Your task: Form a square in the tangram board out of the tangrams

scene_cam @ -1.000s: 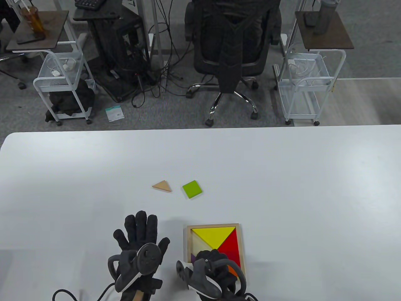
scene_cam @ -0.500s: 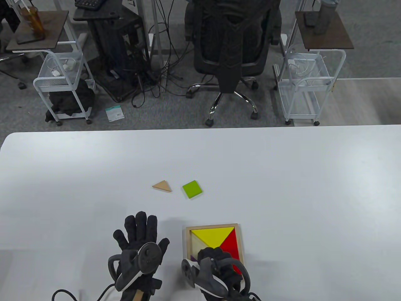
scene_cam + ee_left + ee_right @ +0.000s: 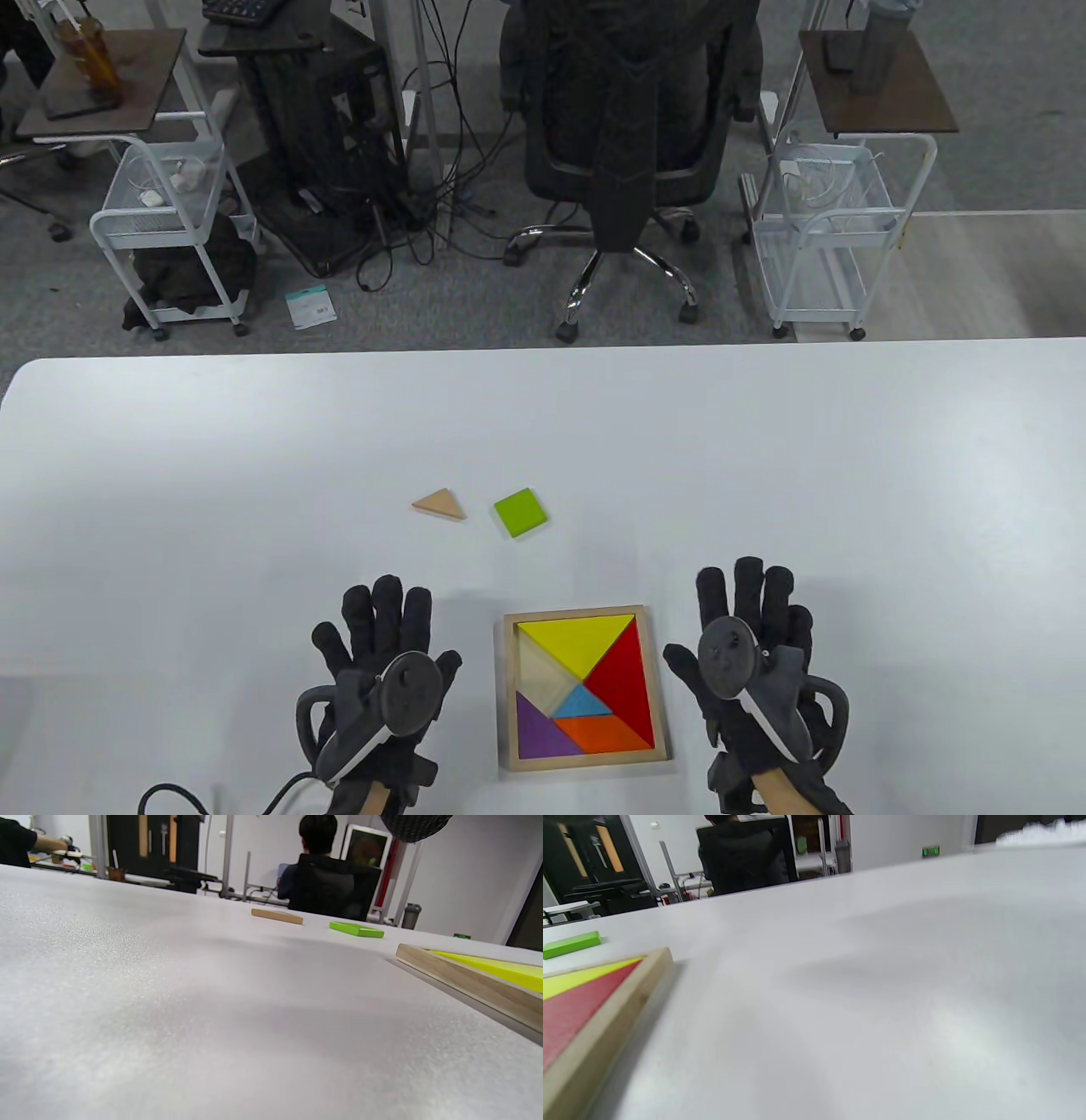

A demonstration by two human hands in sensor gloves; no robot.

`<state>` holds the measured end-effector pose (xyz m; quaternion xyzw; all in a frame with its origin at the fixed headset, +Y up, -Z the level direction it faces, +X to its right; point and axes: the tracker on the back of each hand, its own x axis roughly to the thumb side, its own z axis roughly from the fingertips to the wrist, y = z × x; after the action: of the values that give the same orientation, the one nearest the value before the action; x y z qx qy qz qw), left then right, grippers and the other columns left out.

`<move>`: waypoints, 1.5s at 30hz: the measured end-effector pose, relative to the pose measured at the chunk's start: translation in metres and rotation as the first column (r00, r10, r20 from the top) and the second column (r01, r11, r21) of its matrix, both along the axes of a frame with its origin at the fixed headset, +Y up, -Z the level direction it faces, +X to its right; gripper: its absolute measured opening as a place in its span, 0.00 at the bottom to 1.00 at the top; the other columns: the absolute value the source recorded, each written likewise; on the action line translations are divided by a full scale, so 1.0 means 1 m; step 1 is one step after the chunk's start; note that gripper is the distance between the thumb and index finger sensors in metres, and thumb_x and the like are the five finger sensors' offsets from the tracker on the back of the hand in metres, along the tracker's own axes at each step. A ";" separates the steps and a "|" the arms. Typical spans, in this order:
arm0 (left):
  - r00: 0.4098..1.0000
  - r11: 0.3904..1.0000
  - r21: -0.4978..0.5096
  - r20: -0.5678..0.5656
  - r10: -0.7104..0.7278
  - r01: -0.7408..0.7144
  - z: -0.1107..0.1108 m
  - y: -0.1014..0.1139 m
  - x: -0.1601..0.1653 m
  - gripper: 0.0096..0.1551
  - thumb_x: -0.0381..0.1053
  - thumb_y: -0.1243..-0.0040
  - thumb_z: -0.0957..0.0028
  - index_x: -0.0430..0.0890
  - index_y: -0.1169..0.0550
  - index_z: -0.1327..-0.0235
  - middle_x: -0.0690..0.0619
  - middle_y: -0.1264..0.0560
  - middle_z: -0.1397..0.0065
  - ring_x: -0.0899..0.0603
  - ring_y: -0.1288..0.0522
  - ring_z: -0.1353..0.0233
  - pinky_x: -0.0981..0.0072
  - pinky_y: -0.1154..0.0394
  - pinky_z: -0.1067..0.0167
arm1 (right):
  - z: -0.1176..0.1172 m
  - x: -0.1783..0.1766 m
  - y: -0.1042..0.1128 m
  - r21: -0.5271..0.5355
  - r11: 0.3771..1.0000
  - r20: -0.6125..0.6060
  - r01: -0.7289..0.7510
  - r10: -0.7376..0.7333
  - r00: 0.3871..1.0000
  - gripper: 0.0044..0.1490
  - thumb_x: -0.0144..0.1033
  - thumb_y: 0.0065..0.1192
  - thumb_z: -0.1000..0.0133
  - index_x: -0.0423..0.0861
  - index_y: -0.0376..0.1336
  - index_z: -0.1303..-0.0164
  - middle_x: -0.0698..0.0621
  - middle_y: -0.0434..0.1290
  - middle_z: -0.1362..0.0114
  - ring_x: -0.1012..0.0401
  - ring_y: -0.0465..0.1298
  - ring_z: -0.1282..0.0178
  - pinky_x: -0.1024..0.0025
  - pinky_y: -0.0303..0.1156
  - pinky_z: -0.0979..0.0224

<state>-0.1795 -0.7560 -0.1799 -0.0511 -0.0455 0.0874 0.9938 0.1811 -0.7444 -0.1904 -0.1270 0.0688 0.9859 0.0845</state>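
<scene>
The wooden tangram board (image 3: 507,679) lies near the table's front edge, holding yellow (image 3: 577,641), red (image 3: 624,679), blue (image 3: 584,703), orange (image 3: 607,734) and purple (image 3: 539,732) pieces; a bare patch shows at its left. A tan triangle (image 3: 441,504) (image 3: 276,916) and a green square (image 3: 519,513) (image 3: 356,929) (image 3: 571,943) lie loose farther back. My left hand (image 3: 382,628) lies flat on the table left of the board. My right hand (image 3: 755,607) lies flat to the board's right. Both hold nothing.
Past the table's far edge stand an office chair (image 3: 628,127), two white wire carts (image 3: 170,221) (image 3: 831,221) and tangled cables. A person sits in the background of the wrist views (image 3: 322,878).
My right hand has lifted off the board's lower part and moved right, now flat on the table. The blue, orange and purple pieces are now uncovered. The left hand stayed put.
</scene>
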 end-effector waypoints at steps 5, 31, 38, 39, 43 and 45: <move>1.000 1.000 -0.013 -0.001 -0.014 0.014 -0.001 -0.002 0.001 0.45 0.65 0.58 0.37 0.46 0.57 0.17 0.35 0.66 0.15 0.24 0.68 0.20 0.24 0.69 0.35 | -0.002 0.002 0.000 -0.008 1.000 -0.008 0.011 -0.011 1.000 0.56 0.71 0.43 0.59 0.74 0.27 0.24 0.66 0.12 0.21 0.63 0.11 0.20 0.55 0.22 0.11; 0.985 0.995 -0.087 0.159 0.059 -0.046 -0.071 0.043 0.047 0.55 0.64 0.48 0.40 0.44 0.63 0.19 0.33 0.72 0.18 0.24 0.70 0.20 0.27 0.62 0.26 | 0.002 0.012 -0.006 -0.027 0.999 -0.013 0.035 -0.035 0.999 0.56 0.71 0.43 0.59 0.73 0.26 0.25 0.66 0.12 0.22 0.63 0.11 0.21 0.56 0.23 0.12; 0.985 0.976 -0.214 0.152 0.080 -0.046 -0.160 0.026 0.082 0.50 0.59 0.40 0.43 0.44 0.52 0.19 0.35 0.54 0.15 0.27 0.45 0.17 0.37 0.37 0.23 | 0.003 0.020 -0.008 -0.042 0.997 0.009 0.072 -0.071 0.997 0.56 0.71 0.44 0.59 0.73 0.26 0.25 0.66 0.11 0.23 0.63 0.11 0.21 0.56 0.23 0.12; 0.988 0.964 -0.266 0.137 0.066 -0.028 -0.171 0.020 0.083 0.51 0.59 0.40 0.44 0.44 0.52 0.19 0.35 0.53 0.15 0.27 0.44 0.17 0.38 0.36 0.23 | 0.003 0.020 -0.008 -0.042 0.996 0.009 0.074 -0.073 0.997 0.56 0.71 0.44 0.59 0.73 0.26 0.25 0.66 0.11 0.23 0.63 0.11 0.21 0.56 0.23 0.12; 0.994 0.935 -0.349 0.103 -0.031 0.065 -0.199 0.001 0.089 0.52 0.60 0.38 0.46 0.41 0.51 0.19 0.35 0.50 0.18 0.29 0.40 0.22 0.42 0.34 0.24 | 0.002 0.021 -0.008 -0.047 0.996 0.007 0.078 -0.078 0.997 0.56 0.71 0.44 0.59 0.73 0.26 0.25 0.66 0.11 0.23 0.63 0.11 0.21 0.56 0.22 0.12; 0.993 0.922 -0.376 0.096 -0.064 0.095 -0.206 -0.006 0.093 0.53 0.60 0.38 0.46 0.41 0.51 0.20 0.36 0.49 0.18 0.29 0.39 0.24 0.44 0.34 0.24 | 0.002 0.022 -0.008 -0.048 0.995 0.012 0.085 -0.084 0.996 0.56 0.71 0.44 0.59 0.73 0.26 0.25 0.66 0.11 0.23 0.63 0.11 0.21 0.56 0.22 0.12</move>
<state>-0.0867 -0.7618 -0.3861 -0.2481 -0.0662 0.0520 0.9651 0.2028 -0.7519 -0.1884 -0.1308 0.0976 0.9788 0.1234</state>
